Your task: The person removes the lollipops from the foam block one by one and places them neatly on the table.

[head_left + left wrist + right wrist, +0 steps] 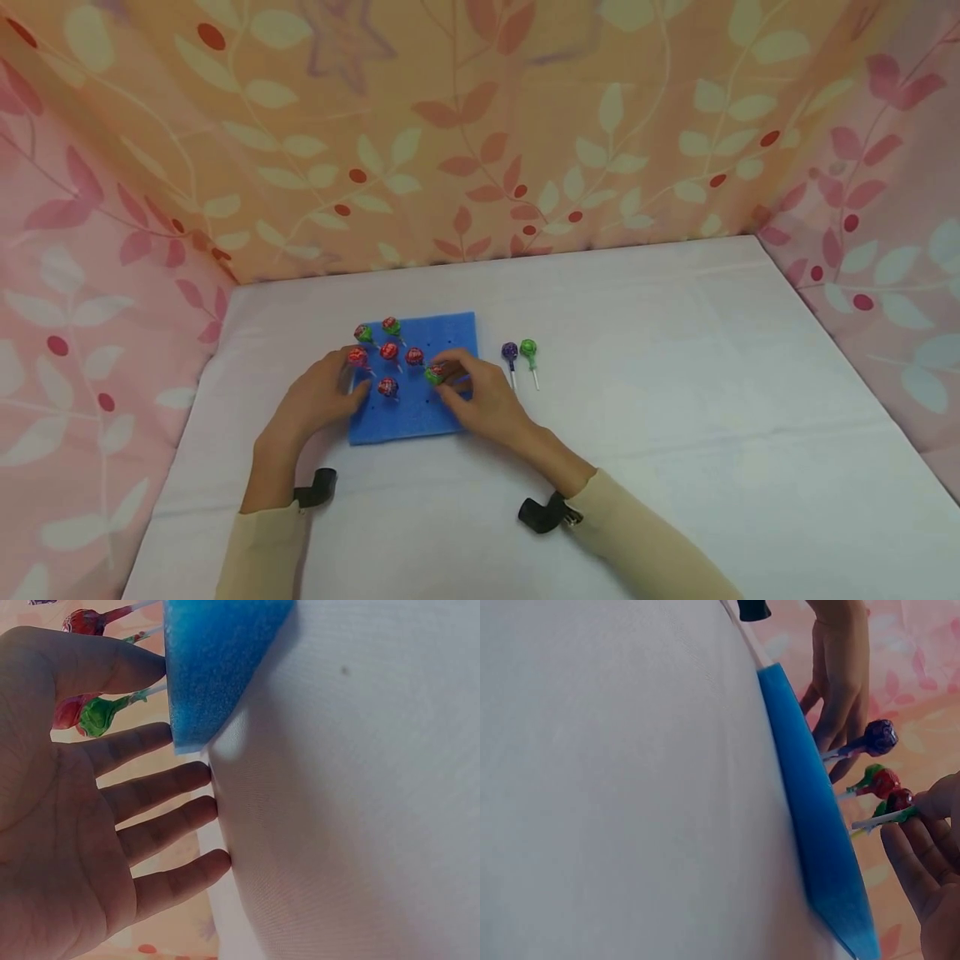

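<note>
In the head view a blue foam block [405,423] with small holes lies on the table. Several wrapped lollipops stand in it by their sticks, among them a red one [388,351] and a dark purple-red one [387,387]. My right hand [480,396] pinches a green-and-red lollipop [434,374] over the block's right half. Its white stick [874,821] shows tilted in the right wrist view, its tip apart from the foam. At the block's left edge is my left hand [322,392], fingers extended and spread; thumb and index fingertips touch the foam in the left wrist view.
Right of the block, a purple lollipop [510,352] and a green lollipop [528,347] lie side by side on the white tablecloth [675,400]. Leaf-patterned cloth [480,125] hangs behind the table and along both sides.
</note>
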Motion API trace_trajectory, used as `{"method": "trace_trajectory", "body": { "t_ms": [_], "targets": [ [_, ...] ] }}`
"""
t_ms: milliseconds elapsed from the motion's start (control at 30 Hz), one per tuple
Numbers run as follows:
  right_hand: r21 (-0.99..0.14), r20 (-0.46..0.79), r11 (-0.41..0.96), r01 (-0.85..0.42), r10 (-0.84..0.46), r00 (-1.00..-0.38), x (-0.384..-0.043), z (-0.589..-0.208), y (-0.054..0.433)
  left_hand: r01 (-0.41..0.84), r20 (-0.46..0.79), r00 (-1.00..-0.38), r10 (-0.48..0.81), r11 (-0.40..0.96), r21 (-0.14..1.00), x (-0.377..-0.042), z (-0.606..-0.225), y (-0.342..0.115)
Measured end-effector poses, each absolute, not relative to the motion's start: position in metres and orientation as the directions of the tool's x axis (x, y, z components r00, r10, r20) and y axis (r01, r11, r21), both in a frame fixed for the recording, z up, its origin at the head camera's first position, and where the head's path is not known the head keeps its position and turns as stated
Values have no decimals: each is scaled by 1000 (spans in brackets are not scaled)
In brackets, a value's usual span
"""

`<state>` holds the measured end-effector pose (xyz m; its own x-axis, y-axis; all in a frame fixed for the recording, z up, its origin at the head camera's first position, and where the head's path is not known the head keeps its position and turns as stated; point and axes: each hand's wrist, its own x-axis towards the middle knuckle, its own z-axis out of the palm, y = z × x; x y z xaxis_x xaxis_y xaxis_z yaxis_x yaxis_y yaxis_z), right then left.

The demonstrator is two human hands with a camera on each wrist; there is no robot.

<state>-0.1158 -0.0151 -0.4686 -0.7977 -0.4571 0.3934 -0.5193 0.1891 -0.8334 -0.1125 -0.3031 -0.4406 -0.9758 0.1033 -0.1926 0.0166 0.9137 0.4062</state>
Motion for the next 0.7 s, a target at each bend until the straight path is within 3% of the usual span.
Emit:
{"method": "trace_trajectory", "body": {
  "t_ms": [700],
  "targets": [
    [-818, 439, 210, -536, -374, -817, -119, -457, 35, -1, -188, -978, 85, 910, 414, -111, -442, -303]
  ]
}}
